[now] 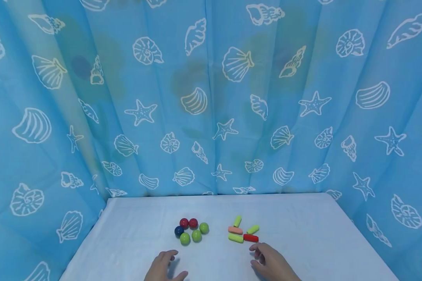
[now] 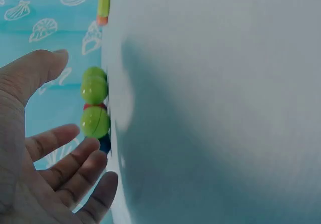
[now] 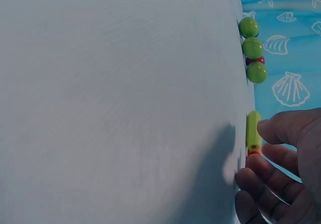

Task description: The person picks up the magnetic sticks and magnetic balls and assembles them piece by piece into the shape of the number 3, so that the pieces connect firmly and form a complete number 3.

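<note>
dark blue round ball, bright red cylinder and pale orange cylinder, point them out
Dark blue round ball (image 1: 179, 231), head view: middle of its surface
Bright red cylinder (image 1: 251, 238), head view: middle of its long side
Pale orange cylinder (image 1: 235, 230), head view: middle of its long side

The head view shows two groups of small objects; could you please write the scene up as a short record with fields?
Left group: two red balls, one dark blue ball, three green balls
Right group: three yellow-green cylinders, one orange cylinder, one red cylinder
Left hand: holds nothing, on the near side of the balls
Right hand: holds nothing, nearest the red cylinder
Surface: white table
Backdrop: blue curtain with white shells and starfish
</note>
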`<state>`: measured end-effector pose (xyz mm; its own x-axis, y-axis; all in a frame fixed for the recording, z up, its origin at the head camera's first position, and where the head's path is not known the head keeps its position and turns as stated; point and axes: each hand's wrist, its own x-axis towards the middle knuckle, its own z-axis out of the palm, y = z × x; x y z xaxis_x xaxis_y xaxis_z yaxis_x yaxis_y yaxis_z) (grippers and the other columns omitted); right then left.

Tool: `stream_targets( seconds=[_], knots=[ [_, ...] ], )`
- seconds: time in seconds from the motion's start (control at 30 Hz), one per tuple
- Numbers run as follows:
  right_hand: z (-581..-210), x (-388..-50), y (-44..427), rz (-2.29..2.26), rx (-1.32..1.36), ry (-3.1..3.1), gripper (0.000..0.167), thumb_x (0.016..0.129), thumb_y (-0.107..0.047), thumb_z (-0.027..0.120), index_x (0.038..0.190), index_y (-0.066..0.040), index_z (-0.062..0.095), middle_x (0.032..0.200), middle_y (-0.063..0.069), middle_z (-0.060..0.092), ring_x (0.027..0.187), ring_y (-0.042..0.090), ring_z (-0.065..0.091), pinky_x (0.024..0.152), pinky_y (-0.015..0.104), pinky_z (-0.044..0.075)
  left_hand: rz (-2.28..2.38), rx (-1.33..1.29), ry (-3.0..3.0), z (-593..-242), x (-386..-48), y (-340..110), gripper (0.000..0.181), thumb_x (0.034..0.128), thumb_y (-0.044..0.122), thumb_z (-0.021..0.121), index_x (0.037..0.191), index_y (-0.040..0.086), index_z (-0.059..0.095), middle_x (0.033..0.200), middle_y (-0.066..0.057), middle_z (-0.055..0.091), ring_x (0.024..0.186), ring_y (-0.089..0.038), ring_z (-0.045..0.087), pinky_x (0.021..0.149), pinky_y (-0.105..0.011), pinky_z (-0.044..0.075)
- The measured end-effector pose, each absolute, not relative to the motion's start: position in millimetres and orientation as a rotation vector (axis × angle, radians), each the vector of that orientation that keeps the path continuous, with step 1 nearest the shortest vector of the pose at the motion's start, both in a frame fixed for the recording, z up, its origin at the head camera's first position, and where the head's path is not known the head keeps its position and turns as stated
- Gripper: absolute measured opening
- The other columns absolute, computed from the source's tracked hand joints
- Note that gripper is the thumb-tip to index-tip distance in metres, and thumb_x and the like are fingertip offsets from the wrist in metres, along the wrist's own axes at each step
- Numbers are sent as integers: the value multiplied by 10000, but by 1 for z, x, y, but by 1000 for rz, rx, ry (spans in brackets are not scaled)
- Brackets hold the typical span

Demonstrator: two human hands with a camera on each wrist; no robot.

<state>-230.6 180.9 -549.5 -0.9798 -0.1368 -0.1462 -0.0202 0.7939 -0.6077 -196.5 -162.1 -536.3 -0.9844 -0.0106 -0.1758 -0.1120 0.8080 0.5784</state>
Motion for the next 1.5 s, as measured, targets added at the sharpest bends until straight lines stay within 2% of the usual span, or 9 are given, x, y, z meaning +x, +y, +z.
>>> stream_targets(
  seconds=[0.1, 0.27, 0.47, 0.63, 0.9, 1.1, 1.5],
  knots=[
    [-552, -236, 175, -990, -83, 2815, 349, 870, -175, 804, 1173, -108, 645, 887, -37, 572, 793, 140, 528, 749, 340, 524, 941, -37, 2823, -538, -195, -158, 652, 792, 451, 856, 1257, 83, 585, 1160, -62, 562, 1035, -299, 584, 909, -519, 524],
    [-554, -248, 167, -1034, -62, 2851, 365, 864, -162, 802, 1186, -107, 641, 931, -50, 593, 821, 117, 547, 775, 367, 532, 985, 25, 2797, -541, -194, -151, 698, 798, 483, 844, 1289, 72, 566, 1138, -33, 554, 987, -243, 570, 869, -478, 531],
    [-556, -258, 163, -1056, -144, 2961, 390, 867, -137, 794, 1225, -93, 645, 970, -66, 615, 813, 75, 539, 721, 311, 498, 985, 91, 2794, -542, -194, -147, 716, 812, 508, 826, 1292, 55, 549, 1113, -18, 546, 957, -227, 554, 857, -458, 530],
    [-556, -266, 157, -1056, -140, 2988, 393, 872, -127, 787, 1238, -71, 655, 988, -46, 641, 782, 108, 513, 682, 312, 471, 981, 109, 2802, -544, -195, -144, 735, 813, 503, 828, 1316, 55, 533, 1098, -6, 540, 936, -214, 541, 840, -446, 525],
    [-560, -278, 153, -1044, -178, 3027, 241, 858, -117, 798, 1075, -136, 696, 847, -79, 589, 737, 113, 494, 636, 294, 446, 995, 92, 2787, -543, -199, -139, 763, 804, 517, 829, 1329, 55, 524, 1092, -11, 540, 926, -189, 536, 840, -445, 525],
    [-559, -281, 152, -1068, -150, 2995, 187, 854, -94, 799, 973, -170, 677, 822, -81, 593, 731, 115, 512, 637, 295, 467, 999, 106, 2791, -544, -201, -137, 751, 810, 490, 834, 1327, 41, 527, 1088, -12, 544, 921, -206, 536, 831, -441, 523],
    [-555, -275, 154, -1022, -153, 2964, 200, 839, -104, 818, 955, -189, 679, 817, -99, 587, 713, 103, 503, 615, 264, 444, 1008, 103, 2749, -542, -202, -135, 750, 814, 477, 836, 1328, 40, 509, 1095, -18, 534, 931, -218, 534, 858, -478, 518]
  ],
)
